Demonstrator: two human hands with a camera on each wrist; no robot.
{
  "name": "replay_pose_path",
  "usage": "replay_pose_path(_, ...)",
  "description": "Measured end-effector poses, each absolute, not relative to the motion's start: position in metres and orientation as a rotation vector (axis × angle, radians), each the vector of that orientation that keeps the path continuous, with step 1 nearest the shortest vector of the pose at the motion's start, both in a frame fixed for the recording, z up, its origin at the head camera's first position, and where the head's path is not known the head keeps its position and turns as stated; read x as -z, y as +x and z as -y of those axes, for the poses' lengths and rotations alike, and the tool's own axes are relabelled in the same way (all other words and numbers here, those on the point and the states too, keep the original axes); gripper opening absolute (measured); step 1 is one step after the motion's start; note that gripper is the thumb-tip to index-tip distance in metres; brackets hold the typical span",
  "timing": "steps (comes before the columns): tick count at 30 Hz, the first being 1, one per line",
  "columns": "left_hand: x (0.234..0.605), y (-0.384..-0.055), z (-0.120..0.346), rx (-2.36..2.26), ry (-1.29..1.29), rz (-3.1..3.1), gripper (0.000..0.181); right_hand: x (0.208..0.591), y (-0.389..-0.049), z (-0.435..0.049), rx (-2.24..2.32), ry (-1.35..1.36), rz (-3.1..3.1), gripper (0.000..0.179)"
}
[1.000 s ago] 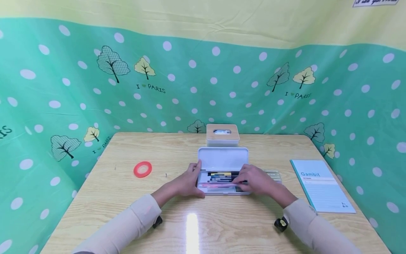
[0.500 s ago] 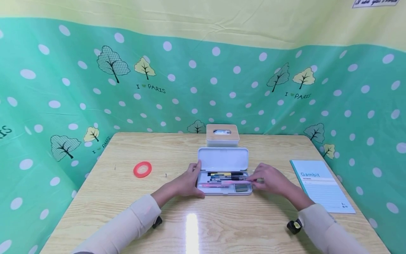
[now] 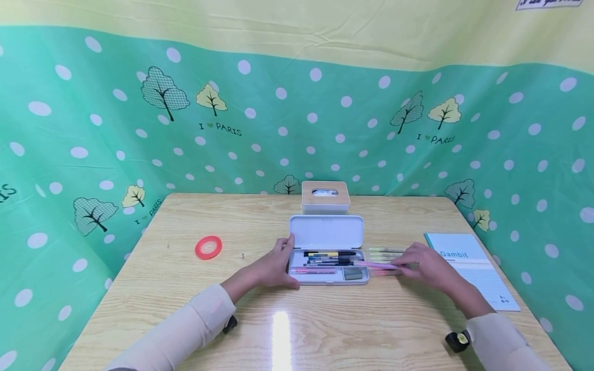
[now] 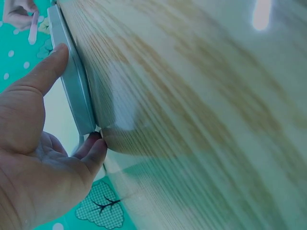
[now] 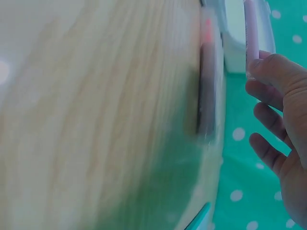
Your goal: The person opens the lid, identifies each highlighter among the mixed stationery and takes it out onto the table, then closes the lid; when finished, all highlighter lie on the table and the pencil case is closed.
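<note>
A white pencil case (image 3: 329, 282) lies with its lid raised, with several pens (image 3: 329, 257), a pink pen (image 3: 315, 271) and a grey eraser (image 3: 353, 274) inside. My left hand (image 3: 278, 265) holds the case by its left end; in the left wrist view the thumb and fingers (image 4: 98, 151) of my left hand touch its edges. To the right, my right hand (image 3: 424, 265) pinches a light pink pen (image 5: 252, 31) by one end, between thumb and index finger. The pen's other end points toward the case. Beneath it lies a clear pack of coloured pens (image 3: 382, 252).
Behind the case stands a tissue box (image 3: 325, 208) with a wooden top. A red ring (image 3: 209, 247) lies at the left of the table (image 3: 223, 221), with a small dark bit (image 3: 243, 256) beside it. At the right is a Gambit notebook (image 3: 478, 278).
My right hand has moved right, out of the pencil case, and drawn the light pink pen along with it. The eraser and clear pack have come into sight. My left hand stays put.
</note>
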State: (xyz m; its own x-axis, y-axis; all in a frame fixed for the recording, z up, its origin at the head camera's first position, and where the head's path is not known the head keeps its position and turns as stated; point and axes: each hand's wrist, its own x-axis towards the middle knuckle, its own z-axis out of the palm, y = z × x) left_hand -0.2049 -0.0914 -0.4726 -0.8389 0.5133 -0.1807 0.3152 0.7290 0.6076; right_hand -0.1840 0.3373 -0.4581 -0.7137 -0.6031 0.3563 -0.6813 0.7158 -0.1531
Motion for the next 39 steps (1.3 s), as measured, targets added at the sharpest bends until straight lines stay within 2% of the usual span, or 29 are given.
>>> replay_pose_path(11, 0.472, -0.204, 0.091, -0.829, 0.646, -2.595, 0.135, 0.47, -0.17, -0.366, -0.414, 0.927, 2.682, 0.028)
replay_pose_path(31, 0.474, -0.204, 0.094, -0.887, 0.678, -2.601, 0.139, 0.483, -0.165, -0.379, -0.384, 0.863, 2.762, 0.026)
replay_pose_path(39, 0.474, -0.204, 0.094, -0.88, 0.689, -2.607, 0.139, 0.478, -0.166, -0.376, -0.36, 0.657, 2.945, 0.016)
